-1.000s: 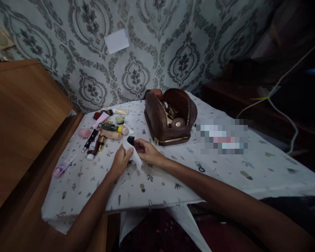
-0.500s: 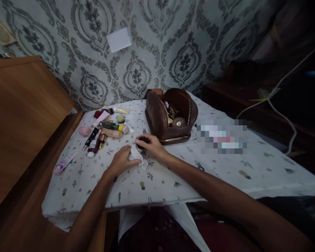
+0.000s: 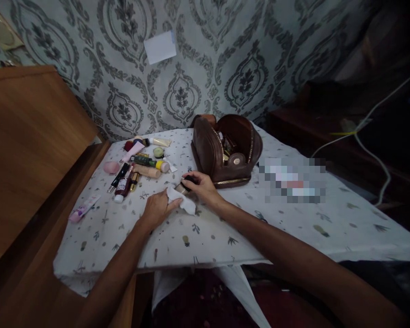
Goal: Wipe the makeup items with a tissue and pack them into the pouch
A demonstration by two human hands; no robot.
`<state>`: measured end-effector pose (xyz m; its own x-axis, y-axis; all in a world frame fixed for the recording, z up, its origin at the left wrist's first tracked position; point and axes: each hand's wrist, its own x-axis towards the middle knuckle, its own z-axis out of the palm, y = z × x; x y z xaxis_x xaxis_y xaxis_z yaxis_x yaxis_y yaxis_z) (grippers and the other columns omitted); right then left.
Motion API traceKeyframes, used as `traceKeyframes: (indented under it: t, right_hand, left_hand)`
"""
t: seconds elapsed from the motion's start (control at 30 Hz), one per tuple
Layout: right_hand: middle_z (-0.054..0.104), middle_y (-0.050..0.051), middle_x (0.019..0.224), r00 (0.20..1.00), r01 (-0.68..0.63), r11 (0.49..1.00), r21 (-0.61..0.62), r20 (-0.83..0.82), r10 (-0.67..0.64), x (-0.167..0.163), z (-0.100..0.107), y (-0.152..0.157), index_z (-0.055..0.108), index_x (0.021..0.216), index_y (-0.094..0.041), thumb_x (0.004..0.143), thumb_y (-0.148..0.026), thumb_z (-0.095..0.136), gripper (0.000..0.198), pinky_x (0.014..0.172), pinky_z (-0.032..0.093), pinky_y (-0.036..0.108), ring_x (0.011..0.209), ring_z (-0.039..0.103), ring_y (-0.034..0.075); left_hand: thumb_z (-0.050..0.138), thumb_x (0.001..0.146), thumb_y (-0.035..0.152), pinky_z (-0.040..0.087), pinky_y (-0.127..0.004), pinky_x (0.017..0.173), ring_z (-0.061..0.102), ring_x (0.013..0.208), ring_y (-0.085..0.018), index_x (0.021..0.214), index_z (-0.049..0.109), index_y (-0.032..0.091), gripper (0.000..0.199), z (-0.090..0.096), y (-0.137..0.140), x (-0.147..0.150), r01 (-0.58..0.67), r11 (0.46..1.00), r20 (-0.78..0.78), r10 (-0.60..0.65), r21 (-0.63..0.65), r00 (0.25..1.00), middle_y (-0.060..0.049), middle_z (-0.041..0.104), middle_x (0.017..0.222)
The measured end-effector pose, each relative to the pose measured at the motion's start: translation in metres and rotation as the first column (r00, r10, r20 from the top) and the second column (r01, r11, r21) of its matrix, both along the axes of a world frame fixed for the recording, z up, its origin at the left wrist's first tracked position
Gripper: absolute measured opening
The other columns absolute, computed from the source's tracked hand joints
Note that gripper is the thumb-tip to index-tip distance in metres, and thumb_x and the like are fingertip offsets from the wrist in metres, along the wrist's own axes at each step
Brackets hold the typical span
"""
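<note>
My left hand (image 3: 157, 207) is closed on a white wipe (image 3: 184, 203) whose loose end hangs to the right. In my right hand (image 3: 204, 187) is a small bottle with a black cap (image 3: 180, 188), tilted, its lower part against the wipe. Just behind my hands stands an open brown leather bag (image 3: 208, 146), with several small items inside it. To the left lies a group of cosmetics, among them a dark red bottle with a white cap (image 3: 123, 187), a beige tube (image 3: 146, 171) and a green bottle with a yellow band (image 3: 148, 161).
A patterned white cloth (image 3: 225, 237) covers the table. A pink tube (image 3: 84, 209) lies near the left edge. At the right is a blurred-out object (image 3: 294, 180). A wooden panel (image 3: 30, 150) borders the left side, and a white cable (image 3: 372, 168) hangs at the right.
More of the bottle shows between my hands, and the wipe has shifted and spread to the right. The whole view has moved slightly.
</note>
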<state>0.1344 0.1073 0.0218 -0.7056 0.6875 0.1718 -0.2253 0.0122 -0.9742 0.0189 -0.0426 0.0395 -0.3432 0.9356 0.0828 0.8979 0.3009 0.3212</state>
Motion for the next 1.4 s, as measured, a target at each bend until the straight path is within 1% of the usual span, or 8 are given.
traceKeyframes:
  t: [0.4, 0.7, 0.87, 0.97, 1.07, 1.17, 1.3, 1.4]
  right_hand:
    - [0.062, 0.000, 0.088, 0.987, -0.157, 0.985, 0.070, 0.030, 0.156, 0.007, 0.005, -0.011, 0.057, 0.130, -0.023, 0.079, -0.042, 0.068, 0.055, 0.065, 0.048, 0.027, 0.071, 0.057, 0.015]
    - [0.061, 0.006, 0.125, 0.978, -0.201, 0.928, 0.313, 0.003, 0.211, 0.012, 0.011, -0.015, 0.054, 0.136, -0.021, 0.088, -0.040, 0.061, 0.052, 0.096, 0.046, 0.035, 0.110, 0.058, 0.023]
    - [0.062, 0.002, 0.092, 0.964, -0.266, 0.955, 0.134, 0.007, 0.267, 0.011, 0.010, -0.016, 0.042, 0.145, -0.024, 0.083, -0.041, 0.065, 0.068, 0.073, 0.056, 0.032, 0.076, 0.062, 0.017]
    - [0.059, 0.001, 0.089, 0.974, -0.225, 0.972, 0.073, -0.021, 0.227, 0.011, 0.011, -0.017, 0.050, 0.135, -0.024, 0.080, -0.040, 0.068, 0.061, 0.070, 0.056, 0.031, 0.073, 0.060, 0.016]
    - [0.057, 0.002, 0.093, 0.991, -0.123, 0.989, 0.082, -0.040, 0.127, 0.011, 0.013, -0.017, 0.056, 0.123, -0.022, 0.079, -0.041, 0.069, 0.049, 0.071, 0.055, 0.030, 0.079, 0.059, 0.016]
    - [0.056, 0.002, 0.093, 0.998, -0.037, 0.995, 0.089, -0.057, 0.042, 0.011, 0.015, -0.016, 0.055, 0.119, -0.022, 0.081, -0.043, 0.068, 0.046, 0.073, 0.054, 0.030, 0.083, 0.058, 0.018]
    - [0.058, 0.003, 0.096, 0.998, 0.046, 0.976, 0.215, -0.059, -0.034, 0.012, 0.011, -0.020, 0.053, 0.121, -0.022, 0.084, -0.042, 0.064, 0.044, 0.075, 0.053, 0.031, 0.087, 0.058, 0.019]
    - [0.061, 0.005, 0.107, 0.998, 0.035, 0.925, 0.379, -0.060, -0.013, 0.015, 0.005, -0.027, 0.049, 0.128, -0.023, 0.090, -0.039, 0.059, 0.043, 0.080, 0.053, 0.033, 0.095, 0.060, 0.021]
  left_hand:
    - [0.056, 0.087, 0.049, 0.049, -0.035, 0.081, 0.067, 0.095, -0.027, 0.118, 0.053, 0.014, 0.046, -0.005, 0.001, 0.001, -0.068, 0.965, 0.281, -0.006, 0.253, 0.960, -0.011, 0.071, 0.104]
    - [0.044, 0.090, 0.054, 0.042, -0.027, 0.063, 0.057, 0.066, -0.017, 0.069, 0.058, 0.017, 0.044, -0.008, 0.002, 0.002, -0.123, 0.962, 0.462, -0.004, 0.244, 0.887, -0.001, 0.061, 0.066]
    - [0.036, 0.091, 0.064, 0.044, -0.028, 0.059, 0.053, 0.061, -0.017, 0.062, 0.052, 0.020, 0.056, -0.002, 0.004, 0.002, -0.284, 0.920, 0.571, 0.084, 0.271, 0.817, 0.000, 0.052, 0.055]
    - [0.039, 0.087, 0.072, 0.045, -0.029, 0.061, 0.054, 0.063, -0.018, 0.063, 0.051, 0.021, 0.057, 0.000, 0.003, 0.000, -0.411, 0.868, 0.608, 0.171, 0.280, 0.775, 0.000, 0.051, 0.056]
    - [0.042, 0.084, 0.076, 0.044, -0.029, 0.056, 0.053, 0.058, -0.016, 0.062, 0.049, 0.022, 0.059, 0.000, 0.002, 0.000, -0.488, 0.845, 0.691, 0.219, 0.219, 0.689, 0.001, 0.050, 0.054]
    - [0.040, 0.084, 0.076, 0.042, -0.028, 0.048, 0.051, 0.049, -0.015, 0.066, 0.052, 0.020, 0.060, -0.004, 0.006, 0.002, -0.410, 0.891, 0.841, 0.066, 0.193, 0.538, 0.001, 0.051, 0.051]
    - [0.058, 0.077, 0.070, 0.044, -0.026, 0.047, 0.060, 0.057, -0.016, 0.098, 0.057, 0.017, 0.057, -0.013, 0.013, 0.002, -0.391, 0.886, 0.941, -0.127, 0.249, 0.313, -0.001, 0.063, 0.070]
    - [0.054, 0.080, 0.071, 0.049, -0.028, 0.050, 0.061, 0.060, -0.016, 0.099, 0.058, 0.018, 0.057, -0.021, 0.013, -0.001, -0.414, 0.889, 0.928, -0.034, 0.197, 0.370, -0.002, 0.063, 0.075]
